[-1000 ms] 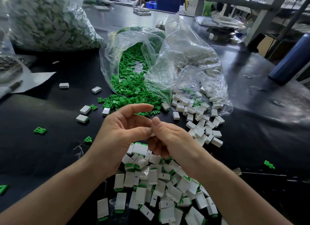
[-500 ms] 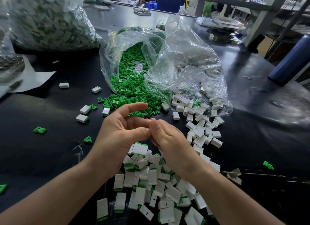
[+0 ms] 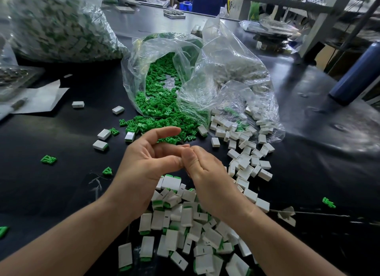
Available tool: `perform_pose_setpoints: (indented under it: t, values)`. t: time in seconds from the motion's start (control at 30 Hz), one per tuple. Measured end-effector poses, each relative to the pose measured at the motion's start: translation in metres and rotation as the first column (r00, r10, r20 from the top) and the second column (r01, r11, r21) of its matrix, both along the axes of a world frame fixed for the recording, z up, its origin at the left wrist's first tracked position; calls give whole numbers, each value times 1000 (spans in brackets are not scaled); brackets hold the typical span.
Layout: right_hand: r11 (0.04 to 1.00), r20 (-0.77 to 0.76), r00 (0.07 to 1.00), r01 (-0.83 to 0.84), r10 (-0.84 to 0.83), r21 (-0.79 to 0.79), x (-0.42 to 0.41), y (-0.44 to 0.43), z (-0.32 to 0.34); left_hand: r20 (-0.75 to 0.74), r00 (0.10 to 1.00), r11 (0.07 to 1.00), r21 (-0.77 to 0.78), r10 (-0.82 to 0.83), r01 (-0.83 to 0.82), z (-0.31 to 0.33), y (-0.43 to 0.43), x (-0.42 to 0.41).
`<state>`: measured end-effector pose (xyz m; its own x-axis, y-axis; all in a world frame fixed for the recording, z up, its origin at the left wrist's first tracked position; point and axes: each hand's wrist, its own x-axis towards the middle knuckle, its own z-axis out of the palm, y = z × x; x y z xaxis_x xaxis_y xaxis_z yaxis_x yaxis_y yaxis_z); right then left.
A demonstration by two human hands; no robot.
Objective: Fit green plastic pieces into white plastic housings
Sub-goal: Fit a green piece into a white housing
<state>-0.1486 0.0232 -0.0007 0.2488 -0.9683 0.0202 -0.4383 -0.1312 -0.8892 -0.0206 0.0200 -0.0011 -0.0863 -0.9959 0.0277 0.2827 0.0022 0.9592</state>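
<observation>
Hands meet above the black table top (image 3: 51, 193), directly in front of the mouth of the clear plastic bag of green parts (image 3: 144, 84), which lies on its side and is taken here as the reference point. On the left hand (image 3: 144, 164) the index finger is curved and raised, and the thumb and lower fingers are brought against the fingertips of the right hand (image 3: 207, 173), whose fingers curl inward. The contact point is covered by the fingers, so it cannot be told whether either hand grips a part.

Small green plastic pieces (image 3: 160, 115) fill the reference bag and spill from its mouth towards the hands. Stray green pieces (image 3: 48, 159) lie apart, in front of the bag and to its left. A second clear plastic bag (image 3: 236, 76) touches the reference bag on its right. Rectangular white plastic housings (image 3: 246, 164) spill from it in a loose band running forward. A pile of white housings with green ends showing (image 3: 181, 226) lies well in front of the reference bag, under and between the forearms.

A large clear bag of mixed white-and-green parts (image 3: 57, 24) stands behind the reference bag, to its left. A white paper sheet (image 3: 41, 98) lies left of it. A dark blue cylindrical bottle (image 3: 357, 70) is well to its right.
</observation>
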Motion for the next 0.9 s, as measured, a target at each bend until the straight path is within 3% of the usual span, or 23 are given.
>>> perform_pose_setpoints:
  t: [0.2,0.33,0.57,0.73,0.9]
  values:
    - [1000,8,1000,-1,2,-21,0,-1,-1,-25,1000,1000,3,-19,19,2,1,0]
    - [999,135,991,-28,21,44,-2,-2,3,-46,997,998,14,-57,57,5,0,1]
    - [981,205,979,-40,1,187,-8,-3,12,-31,998,999,17,-49,49,5,0,2]
    - [994,163,980,108,-112,33,-17,-11,11,18,1000,1000,18,-7,7,4,1,1]
    - [994,173,983,82,-68,-74,-20,-12,11,111,994,1000,0,13,-13,5,2,-1]
